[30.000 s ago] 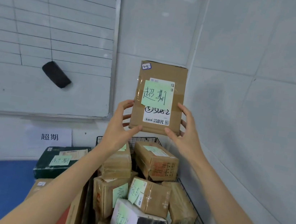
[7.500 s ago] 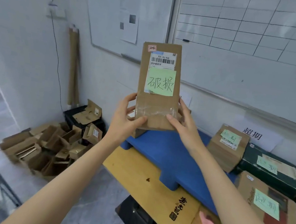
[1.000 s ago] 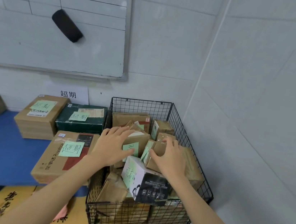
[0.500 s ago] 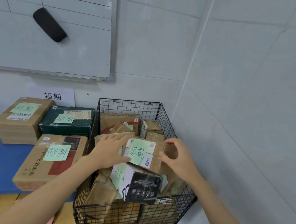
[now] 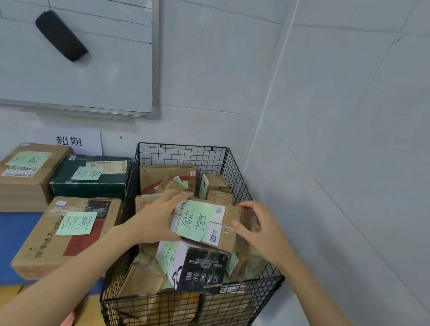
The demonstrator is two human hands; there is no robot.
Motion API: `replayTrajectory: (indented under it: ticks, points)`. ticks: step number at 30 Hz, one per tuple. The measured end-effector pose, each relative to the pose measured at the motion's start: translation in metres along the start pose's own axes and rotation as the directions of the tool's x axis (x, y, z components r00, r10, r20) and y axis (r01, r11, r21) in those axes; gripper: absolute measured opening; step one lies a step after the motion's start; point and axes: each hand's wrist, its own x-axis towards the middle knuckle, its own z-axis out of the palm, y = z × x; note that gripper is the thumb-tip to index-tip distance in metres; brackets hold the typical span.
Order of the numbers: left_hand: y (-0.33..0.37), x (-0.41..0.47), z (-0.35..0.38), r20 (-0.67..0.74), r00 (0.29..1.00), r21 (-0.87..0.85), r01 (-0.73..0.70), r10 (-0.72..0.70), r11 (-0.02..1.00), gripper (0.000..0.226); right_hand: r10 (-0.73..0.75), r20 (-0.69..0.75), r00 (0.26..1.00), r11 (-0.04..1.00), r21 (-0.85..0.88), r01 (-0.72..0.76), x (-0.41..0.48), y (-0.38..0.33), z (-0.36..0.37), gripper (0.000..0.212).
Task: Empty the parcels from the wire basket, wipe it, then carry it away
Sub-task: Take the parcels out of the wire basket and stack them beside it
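**Wire basket crowded, one parcel held above the heap**

The black wire basket (image 5: 180, 148) stands in the wall corner, crowded with brown cardboard parcels. The top parcel (image 5: 208, 225), a taped brown carton with a white label and a green handwritten note, lies face up over the heap. The left hand (image 5: 157, 218) holds its left end and the right hand (image 5: 262, 232) its right end. Just beneath it a black-and-white box (image 5: 194, 267) sits tilted. Just left of the basket lie a brown parcel (image 5: 23, 176), a dark green parcel (image 5: 91, 176) and a large flat parcel (image 5: 67, 236), each with a green note.

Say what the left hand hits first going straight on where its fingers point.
The left hand would likely meet the small cartons at the back of the wire basket; depth unclear.
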Motion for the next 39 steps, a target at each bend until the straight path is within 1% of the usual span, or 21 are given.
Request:
replayTrajectory:
  ticks: [4,6,9,12,16,21,24,27,29,32,33,35,39]
  points:
    - [-0.003,-0.005,0.002,-0.067,0.997,-0.039,-0.036,0.033,0.999,0.1,0.038,-0.046,0.998,0.997,-0.065,-0.041,-0.007,0.0,-0.001,0.064]
    - [-0.003,-0.008,0.001,-0.102,0.994,-0.053,-0.051,0.046,0.997,0.097,0.074,-0.091,0.993,0.997,-0.015,-0.075,-0.008,0.001,0.001,0.07]
    - [-0.001,-0.012,-0.003,-0.145,0.988,-0.032,-0.064,0.059,0.997,0.093,0.142,-0.147,0.979,0.982,0.146,-0.12,-0.007,0.001,0.003,0.065]
    - [-0.001,-0.017,-0.01,-0.2,0.977,-0.026,-0.086,0.079,0.996,0.091,0.163,-0.174,0.971,0.96,0.257,-0.115,-0.004,-0.005,0.004,0.056]
    - [0.003,-0.026,-0.022,-0.288,0.955,-0.026,-0.082,0.071,0.996,0.09,0.124,-0.162,0.979,0.944,0.323,-0.066,0.004,-0.016,0.004,0.043]
    - [0.007,-0.04,-0.041,-0.425,0.904,-0.137,-0.11,0.042,0.985,0.087,0.055,-0.132,0.99,0.908,0.42,0.006,0.017,-0.037,0.006,0.037]
    - [0.013,-0.048,-0.051,-0.511,0.86,-0.186,-0.113,0.002,0.976,0.084,0.034,-0.122,0.992,0.9,0.436,0.023,0.026,-0.045,0.009,0.039]
    - [0.021,-0.052,-0.06,-0.585,0.806,-0.28,-0.1,-0.087,0.955,0.085,0.031,-0.124,0.992,0.878,0.477,0.032,0.034,-0.055,0.009,0.043]
    - [0.027,-0.055,-0.066,-0.615,0.776,-0.339,-0.098,-0.142,0.936,0.083,0.029,-0.116,0.993,0.87,0.492,0.032,0.036,-0.064,0.008,0.045]
    - [0.032,-0.057,-0.074,-0.647,0.744,-0.36,-0.108,-0.165,0.927,0.08,0.014,-0.119,0.993,0.84,0.54,0.053,0.04,-0.072,0.005,0.065]
    - [0.033,-0.057,-0.076,-0.655,0.738,-0.364,-0.115,-0.166,0.924,0.079,0.0,-0.123,0.992,0.832,0.55,0.068,0.042,-0.074,0.003,0.065]
    - [0.035,-0.058,-0.078,-0.666,0.728,-0.358,-0.125,-0.159,0.925,0.077,-0.024,-0.134,0.991,0.827,0.554,0.094,0.044,-0.082,-0.001,0.051]
    - [0.038,-0.059,-0.082,-0.662,0.731,-0.38,-0.139,-0.164,0.914,0.078,-0.047,-0.121,0.991,0.828,0.55,0.107,0.047,-0.086,-0.003,0.054]
